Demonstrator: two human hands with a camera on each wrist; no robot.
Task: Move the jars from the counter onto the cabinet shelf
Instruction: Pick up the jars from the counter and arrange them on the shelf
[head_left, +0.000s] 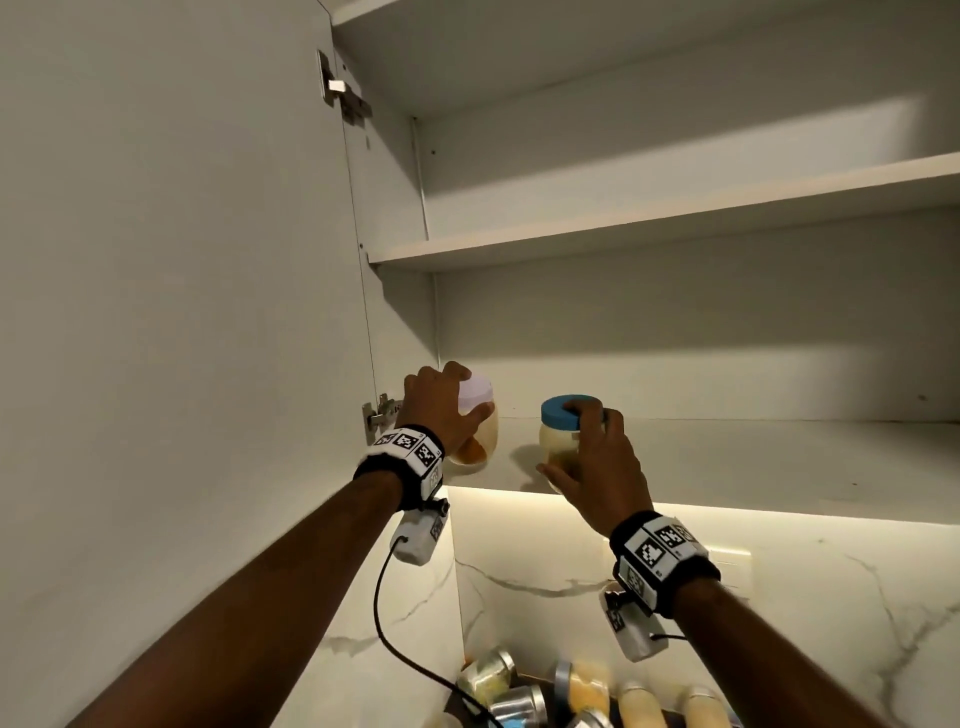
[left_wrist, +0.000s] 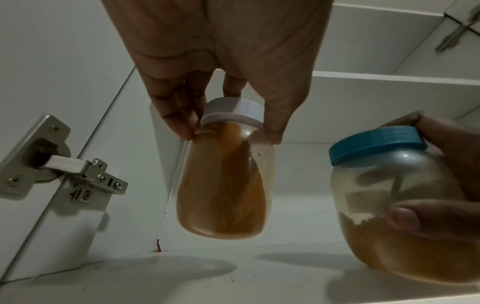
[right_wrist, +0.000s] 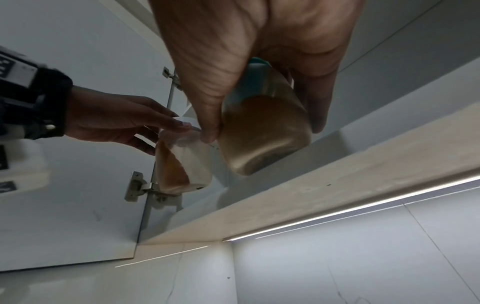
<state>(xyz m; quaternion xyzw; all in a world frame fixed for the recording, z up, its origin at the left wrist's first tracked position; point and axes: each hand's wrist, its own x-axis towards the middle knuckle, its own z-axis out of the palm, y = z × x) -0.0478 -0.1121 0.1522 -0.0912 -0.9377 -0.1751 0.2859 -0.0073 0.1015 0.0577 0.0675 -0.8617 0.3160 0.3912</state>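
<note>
My left hand (head_left: 447, 410) grips a white-lidded jar (head_left: 480, 434) of orange-brown powder by its neck, tilted just above the bottom cabinet shelf (head_left: 753, 457) near the left wall. In the left wrist view that white-lidded jar (left_wrist: 226, 181) hangs from my fingers (left_wrist: 182, 125), clear of the shelf. My right hand (head_left: 592, 457) grips a blue-lidded jar (head_left: 563, 431) at the shelf's front edge, tilted. The right wrist view shows the blue-lidded jar (right_wrist: 262, 131) held above the shelf edge (right_wrist: 337, 185), its base off the surface.
The cabinet door (head_left: 182, 312) stands open on the left, with hinges (head_left: 376, 415) beside my left hand. An upper shelf (head_left: 675, 218) lies above. Several more jars (head_left: 571, 691) stand on the counter below, against the marble backsplash (head_left: 779, 597).
</note>
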